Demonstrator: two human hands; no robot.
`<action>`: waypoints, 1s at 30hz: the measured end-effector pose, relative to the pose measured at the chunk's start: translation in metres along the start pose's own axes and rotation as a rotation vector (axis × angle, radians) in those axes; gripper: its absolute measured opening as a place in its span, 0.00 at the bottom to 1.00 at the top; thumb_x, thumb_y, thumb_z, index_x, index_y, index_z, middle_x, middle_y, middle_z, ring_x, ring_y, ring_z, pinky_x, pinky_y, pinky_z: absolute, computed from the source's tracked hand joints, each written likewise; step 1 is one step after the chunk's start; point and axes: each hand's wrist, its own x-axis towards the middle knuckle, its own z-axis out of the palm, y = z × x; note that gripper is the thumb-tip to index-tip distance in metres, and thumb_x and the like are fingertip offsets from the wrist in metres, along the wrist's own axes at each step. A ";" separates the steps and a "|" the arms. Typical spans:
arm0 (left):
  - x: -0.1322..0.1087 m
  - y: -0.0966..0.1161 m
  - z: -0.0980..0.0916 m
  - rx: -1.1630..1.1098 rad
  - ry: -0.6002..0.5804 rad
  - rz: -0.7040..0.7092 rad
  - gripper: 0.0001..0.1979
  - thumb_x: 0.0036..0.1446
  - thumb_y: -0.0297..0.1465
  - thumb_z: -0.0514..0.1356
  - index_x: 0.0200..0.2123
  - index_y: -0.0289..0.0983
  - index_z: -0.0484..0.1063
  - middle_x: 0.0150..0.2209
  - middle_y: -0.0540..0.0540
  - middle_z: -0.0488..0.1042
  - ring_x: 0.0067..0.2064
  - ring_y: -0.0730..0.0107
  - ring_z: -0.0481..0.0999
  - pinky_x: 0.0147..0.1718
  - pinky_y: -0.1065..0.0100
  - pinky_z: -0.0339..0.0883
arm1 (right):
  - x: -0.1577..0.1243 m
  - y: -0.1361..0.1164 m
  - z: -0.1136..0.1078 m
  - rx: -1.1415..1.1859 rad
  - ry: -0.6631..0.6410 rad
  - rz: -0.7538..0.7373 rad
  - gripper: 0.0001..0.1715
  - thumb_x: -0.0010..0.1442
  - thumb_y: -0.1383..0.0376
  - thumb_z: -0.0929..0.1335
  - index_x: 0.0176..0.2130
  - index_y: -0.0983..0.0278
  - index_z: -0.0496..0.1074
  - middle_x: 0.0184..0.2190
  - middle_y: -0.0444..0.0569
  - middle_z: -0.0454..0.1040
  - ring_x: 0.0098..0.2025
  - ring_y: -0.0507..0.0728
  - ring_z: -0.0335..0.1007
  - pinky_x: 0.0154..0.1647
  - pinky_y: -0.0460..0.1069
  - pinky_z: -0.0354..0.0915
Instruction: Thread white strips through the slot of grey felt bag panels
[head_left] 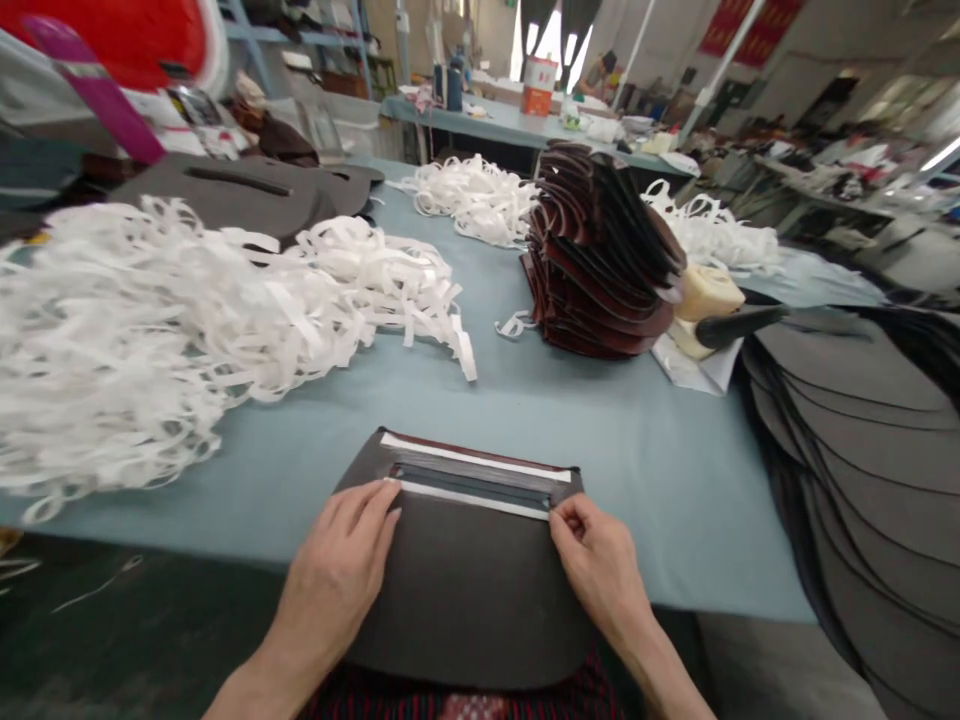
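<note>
A dark grey leather-like panel (pixel 480 590) lies in front of me, its near end overhanging the table edge. A long slot (pixel 472 484) crosses its far part, with one white tape strip (pixel 480 458) beyond it and a second white tape strip (pixel 472 499) along its near side. My left hand (pixel 341 560) rests on the panel's left side, fingers stretched out, fingertips at the left end of the nearer strip. At that strip's right end, my right hand (pixel 600 550) has thumb and forefinger pinched together on the tape.
Heaps of white tape strips (pixel 135 340) cover the table's left. Beyond the panel stands a stack of dark brown leather pieces (pixel 600 260). Right of it are a yellowish block (pixel 709 292) and a black tapered object (pixel 739 325). Overlapping grey panels (pixel 862 450) hang over the right edge.
</note>
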 end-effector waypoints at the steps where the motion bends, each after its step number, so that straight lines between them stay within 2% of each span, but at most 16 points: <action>1: -0.003 0.000 0.000 0.041 -0.028 0.031 0.19 0.63 0.34 0.52 0.56 0.38 0.63 0.50 0.39 0.68 0.52 0.56 0.66 0.52 0.55 0.62 | 0.000 -0.001 0.000 -0.007 0.013 0.004 0.13 0.59 0.59 0.62 0.25 0.60 0.65 0.19 0.40 0.66 0.23 0.52 0.62 0.27 0.46 0.51; 5: -0.009 0.008 -0.002 0.218 -0.132 0.077 0.26 0.60 0.37 0.56 0.61 0.47 0.58 0.56 0.37 0.62 0.53 0.48 0.64 0.47 0.51 0.65 | -0.001 -0.002 0.001 -0.025 0.048 0.010 0.12 0.58 0.61 0.62 0.24 0.60 0.64 0.18 0.39 0.64 0.22 0.51 0.61 0.26 0.45 0.50; 10: -0.005 0.022 -0.008 0.341 -0.187 0.052 0.27 0.59 0.37 0.57 0.61 0.53 0.58 0.55 0.36 0.61 0.52 0.46 0.64 0.44 0.51 0.65 | 0.000 -0.001 0.004 -0.055 0.072 0.003 0.11 0.57 0.62 0.63 0.24 0.60 0.64 0.17 0.38 0.64 0.22 0.50 0.60 0.26 0.45 0.49; 13: -0.001 0.027 -0.006 0.350 -0.181 0.042 0.24 0.59 0.38 0.57 0.60 0.50 0.61 0.55 0.36 0.62 0.54 0.45 0.63 0.45 0.50 0.64 | 0.001 -0.002 0.006 -0.102 0.087 0.002 0.10 0.56 0.63 0.63 0.24 0.61 0.63 0.17 0.38 0.64 0.21 0.50 0.60 0.26 0.45 0.49; 15: 0.000 0.032 -0.002 0.320 -0.174 0.070 0.24 0.60 0.39 0.56 0.59 0.43 0.63 0.55 0.35 0.63 0.56 0.44 0.61 0.48 0.50 0.62 | 0.001 -0.003 0.007 -0.144 0.102 0.001 0.10 0.56 0.64 0.63 0.24 0.61 0.63 0.17 0.38 0.64 0.21 0.50 0.60 0.26 0.45 0.48; 18: 0.004 0.041 0.003 0.265 -0.171 0.134 0.28 0.59 0.44 0.55 0.59 0.34 0.63 0.54 0.33 0.64 0.57 0.44 0.60 0.51 0.49 0.60 | 0.001 -0.004 0.008 -0.218 0.115 -0.011 0.09 0.57 0.65 0.63 0.25 0.61 0.64 0.18 0.39 0.65 0.21 0.50 0.60 0.26 0.45 0.48; 21: 0.008 0.053 0.005 0.270 -0.182 0.140 0.31 0.56 0.45 0.59 0.61 0.43 0.60 0.52 0.33 0.65 0.55 0.41 0.62 0.48 0.47 0.62 | 0.001 -0.005 0.009 -0.322 0.118 -0.050 0.06 0.57 0.66 0.63 0.28 0.61 0.66 0.21 0.41 0.68 0.22 0.51 0.60 0.25 0.46 0.49; 23: 0.010 0.061 0.004 0.286 -0.194 0.134 0.33 0.53 0.45 0.62 0.60 0.48 0.59 0.52 0.33 0.64 0.54 0.38 0.62 0.46 0.45 0.62 | -0.001 -0.009 0.013 -0.385 0.165 -0.174 0.07 0.58 0.70 0.62 0.34 0.62 0.69 0.27 0.44 0.70 0.26 0.53 0.63 0.26 0.47 0.52; 26: 0.011 0.070 0.003 0.287 -0.206 0.107 0.33 0.50 0.46 0.64 0.59 0.48 0.61 0.51 0.33 0.65 0.54 0.37 0.62 0.47 0.42 0.61 | -0.004 -0.018 0.022 -0.422 0.182 -0.542 0.19 0.59 0.74 0.61 0.48 0.62 0.69 0.38 0.51 0.70 0.38 0.57 0.64 0.35 0.49 0.58; 28: 0.011 0.071 0.000 0.264 -0.209 0.077 0.32 0.51 0.45 0.63 0.59 0.47 0.62 0.51 0.34 0.65 0.54 0.37 0.62 0.47 0.42 0.61 | -0.004 -0.024 0.028 -0.417 0.126 -0.717 0.19 0.60 0.74 0.61 0.48 0.63 0.69 0.39 0.52 0.69 0.40 0.59 0.62 0.39 0.52 0.59; 30: 0.012 0.064 -0.003 0.200 -0.203 0.054 0.27 0.55 0.43 0.61 0.57 0.46 0.63 0.51 0.35 0.66 0.55 0.40 0.63 0.49 0.43 0.61 | -0.001 -0.030 0.033 -0.389 0.091 -0.758 0.14 0.59 0.75 0.61 0.42 0.65 0.71 0.36 0.52 0.68 0.39 0.59 0.61 0.40 0.53 0.60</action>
